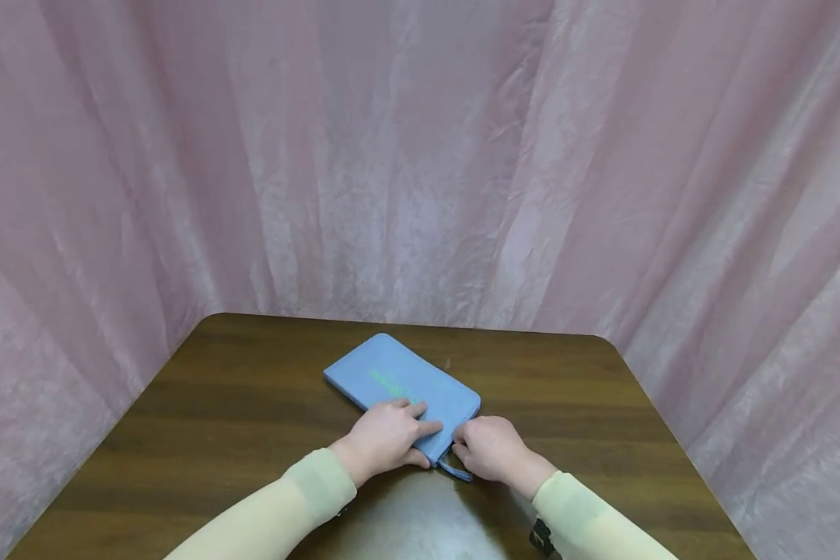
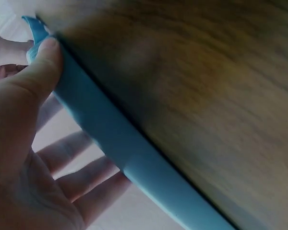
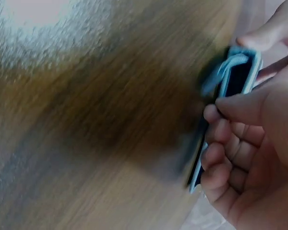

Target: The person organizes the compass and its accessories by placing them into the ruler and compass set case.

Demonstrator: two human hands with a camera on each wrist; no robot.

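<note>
A flat light-blue zip pouch [image 1: 427,373] with green lettering lies at an angle on the wooden table. Spread and fairly straight, the fingers of my left hand [image 1: 390,435] rest on its top, while the thumb [image 2: 49,57] touches the side near the corner. At the pouch's short right end, my right hand [image 1: 490,449] has its fingers curled, thumb and forefinger pinching at the dark zipper [image 3: 237,79]. Those fingertips hide the zipper pull. A blue strap loop [image 1: 455,470] hangs from the near corner, beside the right hand.
The brown wooden table [image 1: 217,435] has rounded far corners. Pink curtains [image 1: 420,171] hang behind it and along both sides. A small black device [image 1: 542,537] sits under the right sleeve. Light glares off the tabletop near the front.
</note>
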